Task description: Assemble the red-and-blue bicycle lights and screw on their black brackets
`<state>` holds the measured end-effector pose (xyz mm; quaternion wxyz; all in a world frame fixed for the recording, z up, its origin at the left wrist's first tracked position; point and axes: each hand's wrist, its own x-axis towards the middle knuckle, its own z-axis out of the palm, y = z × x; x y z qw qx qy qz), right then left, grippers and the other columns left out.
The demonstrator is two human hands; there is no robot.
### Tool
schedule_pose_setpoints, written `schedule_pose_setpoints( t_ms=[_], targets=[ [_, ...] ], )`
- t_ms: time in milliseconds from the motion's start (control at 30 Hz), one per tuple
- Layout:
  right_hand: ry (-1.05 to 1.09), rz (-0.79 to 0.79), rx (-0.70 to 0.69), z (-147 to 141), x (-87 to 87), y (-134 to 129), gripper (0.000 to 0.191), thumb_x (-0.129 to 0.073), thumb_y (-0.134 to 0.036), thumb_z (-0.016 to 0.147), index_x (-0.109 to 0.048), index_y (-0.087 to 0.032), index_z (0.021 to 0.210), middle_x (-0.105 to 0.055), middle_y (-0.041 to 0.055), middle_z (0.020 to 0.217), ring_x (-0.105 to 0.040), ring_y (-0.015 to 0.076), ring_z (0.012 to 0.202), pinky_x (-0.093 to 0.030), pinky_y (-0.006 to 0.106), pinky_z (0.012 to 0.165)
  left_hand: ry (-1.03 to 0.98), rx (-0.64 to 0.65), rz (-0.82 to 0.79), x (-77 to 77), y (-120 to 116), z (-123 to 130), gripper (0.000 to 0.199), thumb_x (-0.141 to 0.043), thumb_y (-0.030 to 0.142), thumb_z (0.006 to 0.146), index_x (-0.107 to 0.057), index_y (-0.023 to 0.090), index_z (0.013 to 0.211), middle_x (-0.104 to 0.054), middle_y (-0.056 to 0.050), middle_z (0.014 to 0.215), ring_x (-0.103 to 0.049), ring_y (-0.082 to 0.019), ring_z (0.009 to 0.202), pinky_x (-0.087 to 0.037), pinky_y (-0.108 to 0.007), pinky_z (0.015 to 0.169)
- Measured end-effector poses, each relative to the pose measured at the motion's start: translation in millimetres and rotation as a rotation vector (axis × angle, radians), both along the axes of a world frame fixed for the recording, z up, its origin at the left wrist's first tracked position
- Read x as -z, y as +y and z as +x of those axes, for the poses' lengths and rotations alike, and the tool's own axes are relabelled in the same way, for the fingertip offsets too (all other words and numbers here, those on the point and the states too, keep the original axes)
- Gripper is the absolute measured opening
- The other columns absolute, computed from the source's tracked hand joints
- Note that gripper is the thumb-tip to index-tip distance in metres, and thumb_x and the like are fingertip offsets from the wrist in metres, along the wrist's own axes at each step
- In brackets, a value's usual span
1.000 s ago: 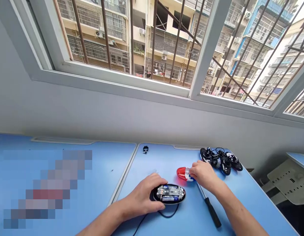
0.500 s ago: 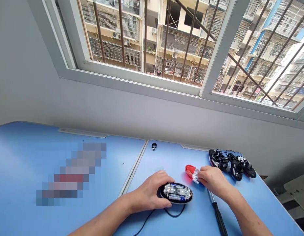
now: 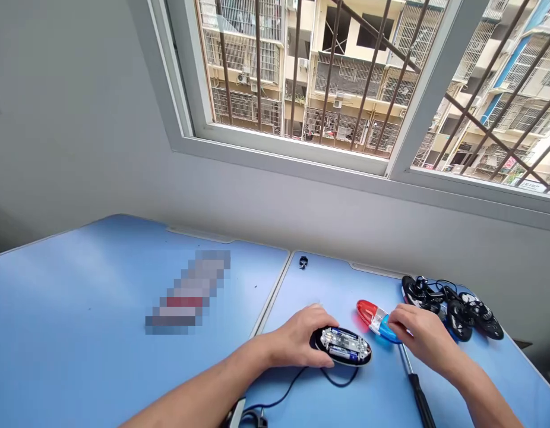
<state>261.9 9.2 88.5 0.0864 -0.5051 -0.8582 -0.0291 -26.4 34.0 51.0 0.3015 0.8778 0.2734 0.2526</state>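
My left hand (image 3: 302, 339) is closed round one end of a black oval bicycle light or horn unit (image 3: 346, 346). Its top is uncovered, with batteries and a clear inner part showing, and a black cable trails from it. A red, clear and blue plastic cover (image 3: 367, 311) lies on the table to its right. Over the cover's blue end is my right hand (image 3: 420, 336), its fingers curled together; whether they hold anything is hidden. Below that hand lies a screwdriver (image 3: 417, 389) with a black handle, its shaft pointing toward the cover.
Several black units with cables (image 3: 455, 306) lie bunched at the table's right side. A small black clamp (image 3: 303, 263) sits near the back edge. A pixelated item (image 3: 190, 291) lies on the left of the blue table (image 3: 101, 356). Behind is a barred window (image 3: 302, 77).
The view has shifted left. My right hand has slid rightward along the cover, uncovering more of its blue end. My left hand keeps its grip on the oval unit.
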Motion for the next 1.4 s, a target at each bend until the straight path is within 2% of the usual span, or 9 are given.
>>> schedule_pose_setpoints(
  t_ms=[133,267,367,467,567,667,767,1000,1400],
  targets=[
    [0.045,-0.111,-0.107,-11,-5.6,-20,0.029,-0.041,-0.012,0.089,-0.060,-0.022,0.069,-0.064,0.0017,0.067,-0.057,0.0142,0.058,-0.034,0.025,0.053,0.023,-0.004,-0.011,-0.1,0,-1,0.042,-0.078,0.042,0.069,-0.064,0.020,0.102,-0.064,-0.002,0.090,-0.056,-0.021,0.084,-0.045,-0.029,0.076],
    [-0.130,-0.085,-0.118,-29,12.0,-26,0.026,-0.047,-0.006,0.080,-0.057,-0.021,0.062,-0.064,0.0033,0.064,-0.055,0.0161,0.054,-0.031,0.028,0.049,0.041,-0.006,-0.018,-1.7,-1,-2,0.042,-0.078,0.037,0.069,-0.063,0.021,0.105,-0.064,-0.002,0.091,-0.055,-0.022,0.087,-0.045,-0.030,0.078],
    [-0.241,-0.053,-0.093,-40,20.3,-25,0.021,-0.050,-0.006,0.081,-0.062,-0.019,0.068,-0.066,0.0051,0.066,-0.057,0.0176,0.055,-0.031,0.030,0.049,0.046,-0.007,-0.028,-4.0,-1,-3,0.041,-0.075,0.031,0.070,-0.061,0.021,0.107,-0.064,-0.003,0.095,-0.055,-0.023,0.090,-0.045,-0.031,0.080],
    [-0.283,-0.060,-0.060,-42,14.2,-27,0.016,-0.055,-0.009,0.081,-0.064,-0.018,0.071,-0.067,0.0051,0.068,-0.057,0.0170,0.056,-0.030,0.029,0.048,0.052,-0.005,-0.064,-6.8,-1,-3,0.036,-0.070,0.024,0.070,-0.062,0.020,0.105,-0.063,-0.003,0.096,-0.055,-0.022,0.091,-0.045,-0.030,0.079],
    [-0.195,-0.051,-0.029,-32,0.9,-27,0.015,-0.057,-0.013,0.083,-0.064,-0.020,0.072,-0.067,0.0029,0.068,-0.058,0.0154,0.056,-0.030,0.026,0.049,0.060,0.009,-0.077,-8.6,-1,-4,0.032,-0.068,0.025,0.071,-0.062,0.022,0.102,-0.063,-0.002,0.094,-0.055,-0.022,0.089,-0.044,-0.029,0.076],
    [-0.009,0.090,0.056,-19,-5.2,-20,0.019,-0.050,-0.012,0.090,-0.066,-0.021,0.085,-0.068,0.0024,0.077,-0.062,0.0148,0.068,-0.035,0.023,0.056,0.051,0.017,-0.072,-8.0,1,-4,0.032,-0.068,0.029,0.071,-0.062,0.022,0.102,-0.063,-0.002,0.093,-0.055,-0.023,0.088,-0.044,-0.029,0.076],
    [0.082,0.167,0.077,-15,1.0,-5,0.022,-0.049,-0.012,0.093,-0.068,-0.021,0.088,-0.069,0.0032,0.083,-0.062,0.0140,0.075,-0.037,0.022,0.061,0.045,0.016,-0.062,-7.1,1,-4,0.033,-0.068,0.029,0.072,-0.062,0.023,0.103,-0.063,-0.002,0.094,-0.054,-0.023,0.088,-0.044,-0.029,0.076],
    [-0.209,-0.043,0.045,-33,6.7,19,0.017,-0.060,-0.014,0.090,-0.071,-0.025,0.083,-0.069,0.0000,0.082,-0.059,0.0137,0.076,-0.029,0.022,0.055,0.063,0.005,-0.081,-8.7,0,-4,0.033,-0.066,0.022,0.069,-0.062,0.023,0.102,-0.062,-0.001,0.093,-0.054,-0.022,0.087,-0.044,-0.029,0.076],
    [-0.259,-0.072,0.177,-41,3.7,22,0.011,-0.064,-0.017,0.085,-0.070,-0.020,0.077,-0.069,0.0053,0.085,-0.061,0.0190,0.081,-0.025,0.026,0.050,0.067,0.003,-0.086,-8.3,0,-2,0.036,-0.067,0.018,0.066,-0.062,0.021,0.101,-0.062,-0.002,0.092,-0.054,-0.022,0.087,-0.043,-0.028,0.074]
  ],
)
